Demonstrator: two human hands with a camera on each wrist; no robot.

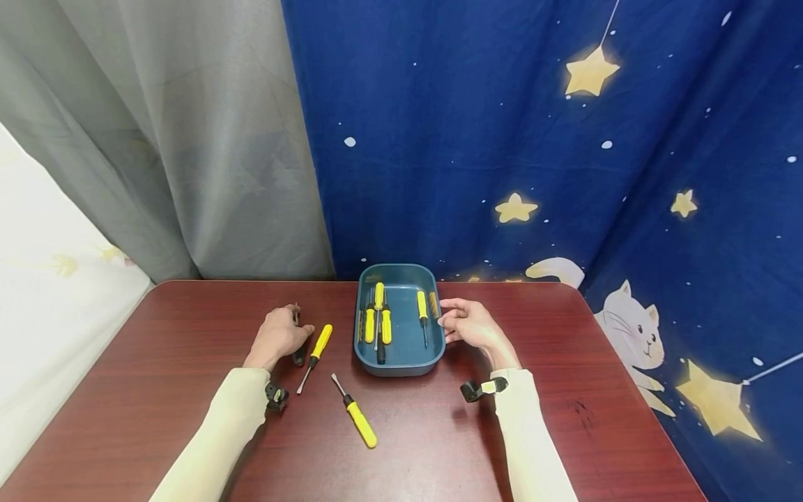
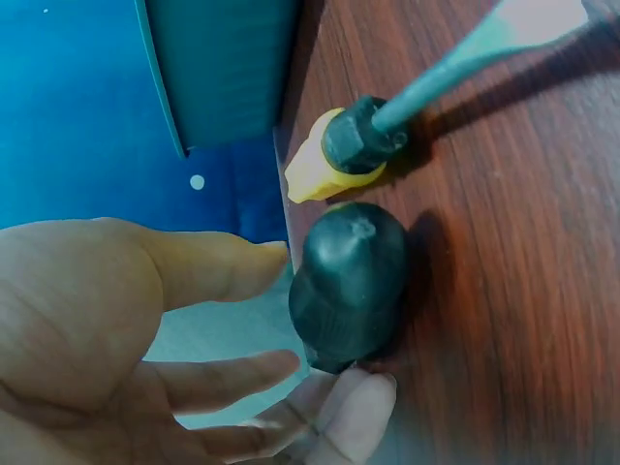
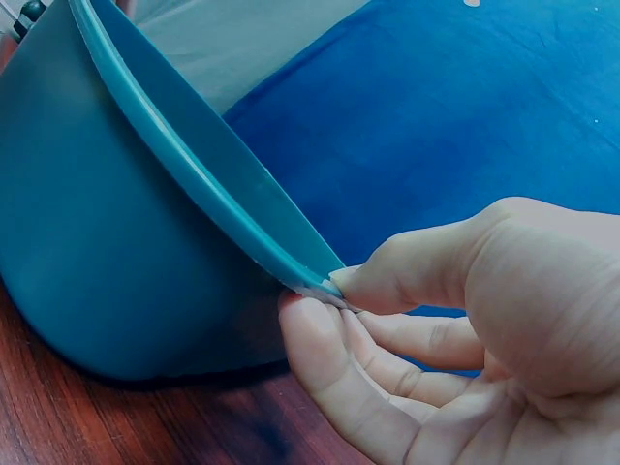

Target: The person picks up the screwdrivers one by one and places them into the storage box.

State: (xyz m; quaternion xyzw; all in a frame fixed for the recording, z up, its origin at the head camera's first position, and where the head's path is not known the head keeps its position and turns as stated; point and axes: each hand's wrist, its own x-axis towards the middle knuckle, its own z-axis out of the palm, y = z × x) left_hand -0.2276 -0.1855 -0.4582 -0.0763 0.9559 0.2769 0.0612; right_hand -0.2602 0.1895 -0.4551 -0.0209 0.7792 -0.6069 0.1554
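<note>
A blue-green box [image 1: 403,370] stands at the table's far edge, holding several yellow-handled screwdrivers [image 1: 386,326] and a dark-tipped tool. My right hand [image 1: 473,324] pinches the box's right rim between thumb and fingers, close up in the right wrist view. On the left, my left hand [image 1: 282,333] is around a black-handled tool [image 2: 351,281] lying on the table. Its thumb is straight beside the handle and its fingertips are at the other side; the tool's kind is hidden. Just right of it lies a yellow-and-black screwdriver [image 1: 321,341].
Another yellow-and-black flat screwdriver [image 1: 360,420] lies on the reddish-brown table [image 1: 426,446], nearer me than the box. Behind the table hang a grey curtain [image 1: 251,139] and a blue star-patterned curtain [image 1: 452,139].
</note>
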